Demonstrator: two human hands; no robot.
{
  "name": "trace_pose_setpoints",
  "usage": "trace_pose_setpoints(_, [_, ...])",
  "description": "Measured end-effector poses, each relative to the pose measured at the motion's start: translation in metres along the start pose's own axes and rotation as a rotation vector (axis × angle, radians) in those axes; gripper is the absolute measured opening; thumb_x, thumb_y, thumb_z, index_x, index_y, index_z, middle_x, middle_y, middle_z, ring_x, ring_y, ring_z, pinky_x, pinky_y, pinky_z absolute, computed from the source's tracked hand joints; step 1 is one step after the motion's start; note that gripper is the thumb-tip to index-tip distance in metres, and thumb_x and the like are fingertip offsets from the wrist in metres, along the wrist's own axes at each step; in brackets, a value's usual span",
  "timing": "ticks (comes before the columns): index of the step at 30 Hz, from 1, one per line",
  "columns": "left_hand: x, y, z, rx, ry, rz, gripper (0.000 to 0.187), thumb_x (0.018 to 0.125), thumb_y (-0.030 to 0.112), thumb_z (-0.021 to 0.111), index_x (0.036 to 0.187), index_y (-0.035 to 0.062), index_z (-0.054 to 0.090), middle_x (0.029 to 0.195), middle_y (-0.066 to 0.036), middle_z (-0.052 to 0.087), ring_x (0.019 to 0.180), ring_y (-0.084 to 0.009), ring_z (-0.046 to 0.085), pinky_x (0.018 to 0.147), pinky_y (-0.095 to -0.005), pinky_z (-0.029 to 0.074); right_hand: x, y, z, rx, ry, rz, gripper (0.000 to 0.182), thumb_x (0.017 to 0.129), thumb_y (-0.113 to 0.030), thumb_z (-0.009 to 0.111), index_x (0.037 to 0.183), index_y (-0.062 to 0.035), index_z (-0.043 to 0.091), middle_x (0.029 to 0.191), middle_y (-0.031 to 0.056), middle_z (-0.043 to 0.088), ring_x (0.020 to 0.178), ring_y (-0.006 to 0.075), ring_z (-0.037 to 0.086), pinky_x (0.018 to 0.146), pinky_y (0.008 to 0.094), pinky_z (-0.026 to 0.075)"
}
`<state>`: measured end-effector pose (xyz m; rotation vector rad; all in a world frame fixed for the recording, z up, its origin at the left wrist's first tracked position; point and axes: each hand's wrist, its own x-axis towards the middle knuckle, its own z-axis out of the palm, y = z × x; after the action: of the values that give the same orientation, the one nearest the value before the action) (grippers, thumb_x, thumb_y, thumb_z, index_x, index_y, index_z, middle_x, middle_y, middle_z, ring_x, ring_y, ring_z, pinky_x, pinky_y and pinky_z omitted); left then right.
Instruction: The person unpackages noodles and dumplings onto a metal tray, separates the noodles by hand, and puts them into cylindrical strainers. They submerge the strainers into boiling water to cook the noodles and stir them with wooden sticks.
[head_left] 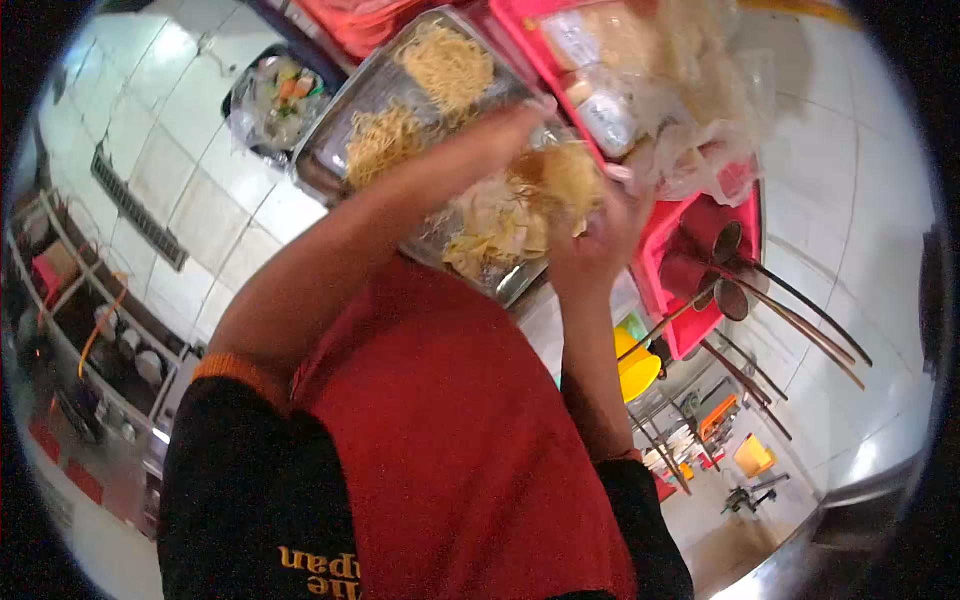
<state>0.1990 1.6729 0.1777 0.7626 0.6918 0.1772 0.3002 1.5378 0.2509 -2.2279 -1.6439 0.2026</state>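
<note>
A metal tray carries bundles of yellow noodles, a second noodle bundle and a pile of pale, flat strips. Over the tray's right side, a clear plastic bag of noodles is between my hands. My right hand is closed round the bag's right side. My left hand reaches across the tray to the bag's upper left; its fingers are smeared by motion, so their grip does not show.
A pink crate of plastic-wrapped packs stands beyond the tray. Right of it, a pink tray holds long-handled noodle strainers, handles sticking out. A black container with a bagged mix sits left. Yellow bowl lies near my right forearm.
</note>
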Motion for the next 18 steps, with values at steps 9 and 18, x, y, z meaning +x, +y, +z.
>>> trace_pose_setpoints(9, [0.022, -0.033, -0.010, 0.142, -0.196, 0.282, 0.047, 0.101, 0.036, 0.041, 0.125, -0.0014, 0.057, 0.124, -0.017, 0.060, 0.119, -0.0240, 0.052, 0.105, -0.0360, 0.037, -0.017, 0.022, 0.031, 0.332, -0.102, 0.413, 0.037, 0.076, -0.010, 0.072, 0.109, -0.0002, 0.061, 0.110, 0.0204, 0.061, 0.108, 0.0400, 0.055, 0.098, 0.0453, 0.042])
trace_pose_setpoints(18, [-0.017, -0.008, 0.003, 0.340, -0.214, 0.452, 0.048, 0.097, 0.034, 0.051, 0.130, -0.0001, 0.051, 0.121, -0.016, 0.060, 0.112, -0.0270, 0.058, 0.100, -0.0364, 0.044, -0.004, -0.004, 0.014, 0.241, 0.206, 0.165, 0.045, 0.075, -0.004, 0.066, 0.119, 0.0002, 0.055, 0.109, 0.0188, 0.059, 0.103, 0.0384, 0.058, 0.093, 0.0426, 0.045])
